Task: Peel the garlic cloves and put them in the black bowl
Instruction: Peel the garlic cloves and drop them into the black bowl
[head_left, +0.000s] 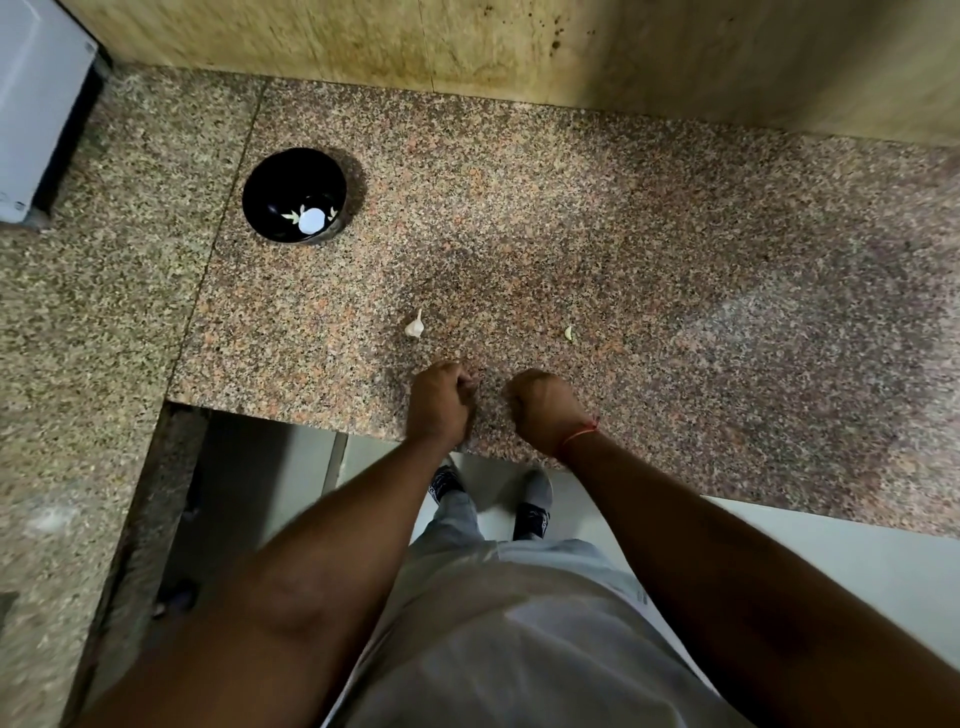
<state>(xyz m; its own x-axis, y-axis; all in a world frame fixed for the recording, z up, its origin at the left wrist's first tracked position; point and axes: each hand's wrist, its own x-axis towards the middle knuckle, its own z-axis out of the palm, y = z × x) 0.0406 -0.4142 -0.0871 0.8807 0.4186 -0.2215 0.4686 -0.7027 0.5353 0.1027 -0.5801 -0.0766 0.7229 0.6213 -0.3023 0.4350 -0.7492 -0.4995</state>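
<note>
At the far left edge stands a pale, smooth-sided appliance (36, 104) on a speckled granite counter (675, 260) of pink, brown and black grains. To its right sits a round, glossy black bowl (275, 176); a few small white pieces lie at its bottom, too small to tell apart. Further right and nearer the person, a small garlic bulb (414, 326) with papery white skin and a pointed stem lies on the stone. Just below it the left hand (440, 402) rests near the counter's front edge, its fingers curled together; whether they grip anything cannot be told. Beside it, apart, the right hand (543, 413) is curled into a loose fist, knuckles forward, a thin red thread (577, 435) at the wrist; its contents are hidden too. Beyond this hand lies one small pale garlic clove (570, 333), well apart from the bowl.
</note>
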